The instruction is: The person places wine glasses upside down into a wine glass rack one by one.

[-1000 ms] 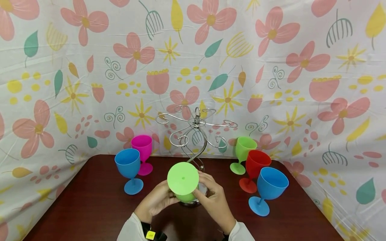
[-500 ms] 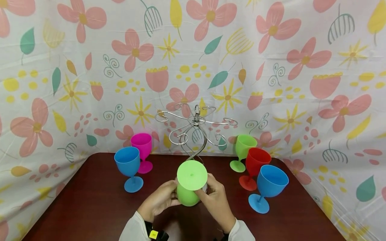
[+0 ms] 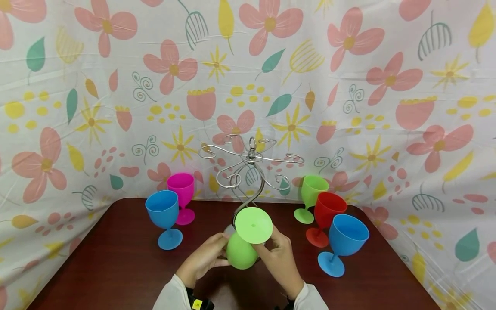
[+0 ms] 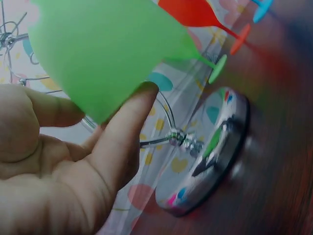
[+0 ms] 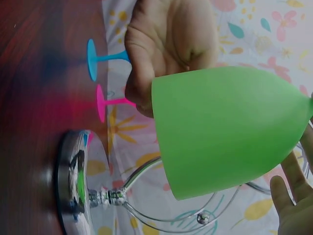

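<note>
Goblet (image 3: 241, 253), green, inverted: rim (image 5: 157, 127) in left grip (image 3: 205, 257), stem (image 5: 311, 105) by right grip (image 3: 280, 260).

Around held green goblet (image 3: 242, 253): metal rack (image 3: 252, 157) blocks 12, three goblets (image 3: 328, 209) 2–3, two goblets (image 3: 162, 206) 10; table (image 3: 128, 280) free 4, 8.

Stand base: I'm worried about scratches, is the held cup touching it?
Apart: the right wrist view shows backdrop between the held cup and stand base.
</note>
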Available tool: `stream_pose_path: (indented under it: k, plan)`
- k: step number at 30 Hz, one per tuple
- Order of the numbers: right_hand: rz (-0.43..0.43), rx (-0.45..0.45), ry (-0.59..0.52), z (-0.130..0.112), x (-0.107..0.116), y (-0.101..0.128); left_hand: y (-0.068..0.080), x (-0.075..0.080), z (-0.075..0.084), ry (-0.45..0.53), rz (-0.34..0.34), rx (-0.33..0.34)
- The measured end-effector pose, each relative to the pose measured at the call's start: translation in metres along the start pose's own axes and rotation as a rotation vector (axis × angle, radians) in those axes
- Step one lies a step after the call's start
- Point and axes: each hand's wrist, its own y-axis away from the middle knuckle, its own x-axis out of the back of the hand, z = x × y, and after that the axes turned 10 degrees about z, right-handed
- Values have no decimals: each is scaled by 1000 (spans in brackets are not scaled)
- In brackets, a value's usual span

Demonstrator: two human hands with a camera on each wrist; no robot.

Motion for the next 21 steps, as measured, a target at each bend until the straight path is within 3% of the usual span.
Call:
stream_pose_path:
  k: [3, 7, 10, 13, 21]
  plan:
    - [2, -24, 30, 2, 2, -1, -3, 1, -3, -95, 79, -75]
    - [23, -75, 51, 2, 6, -5, -9, 1, -5, -253, 250, -214]
    - [47, -110, 39, 1, 9, -8, -15, 0, -4, -313, 350, -285]
    - [71, -138, 37, 1, 10, -9, -20, 0, -5, -298, 401, -326]
    - [119, -204, 56, 1, 15, -9, -40, -4, -7, -286, 460, -382]
